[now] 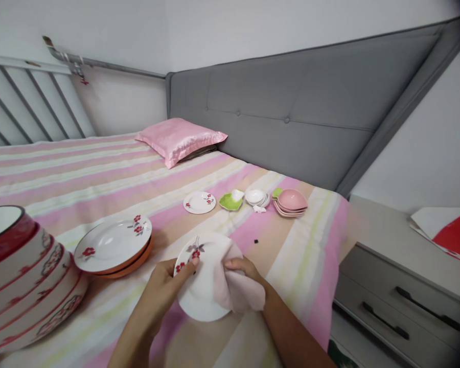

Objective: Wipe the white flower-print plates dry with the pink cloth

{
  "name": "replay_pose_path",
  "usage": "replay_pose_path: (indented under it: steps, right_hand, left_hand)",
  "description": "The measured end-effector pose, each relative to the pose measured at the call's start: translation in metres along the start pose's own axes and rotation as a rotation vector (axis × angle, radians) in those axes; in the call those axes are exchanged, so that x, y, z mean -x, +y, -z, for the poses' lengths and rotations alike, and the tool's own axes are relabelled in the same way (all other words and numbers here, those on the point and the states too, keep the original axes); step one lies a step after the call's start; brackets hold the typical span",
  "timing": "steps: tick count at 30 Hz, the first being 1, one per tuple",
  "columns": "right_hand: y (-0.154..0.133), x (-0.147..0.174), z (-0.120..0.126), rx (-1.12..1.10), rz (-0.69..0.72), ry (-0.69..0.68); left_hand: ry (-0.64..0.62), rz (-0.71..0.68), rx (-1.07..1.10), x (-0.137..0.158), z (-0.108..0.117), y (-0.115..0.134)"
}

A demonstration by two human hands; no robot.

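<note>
A white plate (203, 296) with red flowers is held above the striped bed, its face tilted toward me. My left hand (168, 278) grips the plate's left rim, thumb on the front near the flowers. In my right hand (249, 271) is a pale pink cloth (230, 286), bunched and pressed against the plate's right side; the fingers behind it are partly hidden. Left of my hands lies a stack of flowered plates (113, 243), with orange ones underneath. A smaller flowered plate (200, 203) lies on the bed beyond the held one.
A tall stack of bowls (30, 296) stands at the left. Beyond my hands are a green leaf-shaped dish (230, 202), small white bowls (255, 196) and stacked pink bowls (291, 200). A pink pillow (182, 138) rests by the grey headboard (276, 97); a nightstand (402, 286) is at right.
</note>
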State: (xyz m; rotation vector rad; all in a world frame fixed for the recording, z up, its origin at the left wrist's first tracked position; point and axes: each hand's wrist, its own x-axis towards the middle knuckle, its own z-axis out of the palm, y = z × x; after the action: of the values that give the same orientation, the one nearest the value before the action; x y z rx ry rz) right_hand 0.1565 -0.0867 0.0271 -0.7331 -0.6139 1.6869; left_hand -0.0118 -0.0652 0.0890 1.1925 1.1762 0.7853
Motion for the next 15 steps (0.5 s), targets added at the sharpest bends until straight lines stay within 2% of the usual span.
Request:
replay_pose_path:
  steps: [4, 9, 15]
  right_hand:
    - [-0.002, 0.0, -0.001, 0.011, 0.021, -0.041]
    - [-0.001, -0.005, 0.003, 0.12, 0.077, 0.036]
    - [0.003, -0.012, 0.008, 0.259, 0.188, 0.154]
  left_hand:
    - [-0.032, -0.008, -0.004, 0.001, 0.003, -0.002]
    - [-0.017, -0.051, 0.022, -0.006, 0.003, -0.004]
    - [0.214, -0.198, -0.006, -0.014, -0.009, -0.01]
